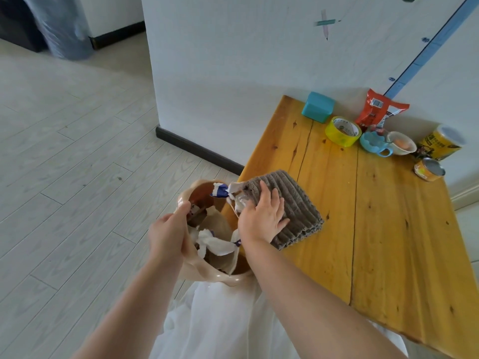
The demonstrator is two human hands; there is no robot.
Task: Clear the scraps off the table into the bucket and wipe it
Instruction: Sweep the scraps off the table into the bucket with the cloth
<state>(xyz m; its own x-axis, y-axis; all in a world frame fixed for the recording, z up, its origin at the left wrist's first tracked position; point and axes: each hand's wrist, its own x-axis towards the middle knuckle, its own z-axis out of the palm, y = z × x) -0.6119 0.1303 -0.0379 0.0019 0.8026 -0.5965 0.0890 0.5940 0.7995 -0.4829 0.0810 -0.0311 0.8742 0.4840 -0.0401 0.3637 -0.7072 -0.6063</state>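
A beige bucket (223, 279) is held against the left edge of the yellow wooden table (388, 242). My left hand (167, 234) grips its rim on the near left side. My right hand (261, 216) presses flat on a folded grey ribbed cloth (298, 206) at the table's left edge. In front of the cloth, white and blue scraps (228, 190) hang over the bucket's mouth. More white crumpled scraps (215, 243) lie inside the bucket.
Along the table's far edge by the white wall stand a teal box (318, 107), a yellow tape roll (342, 130), a red snack bag (378, 111), a blue cup (374, 143), a white bowl (401, 143), a yellow can (444, 142) and a small tin (429, 170). Pale plank floor lies to the left.
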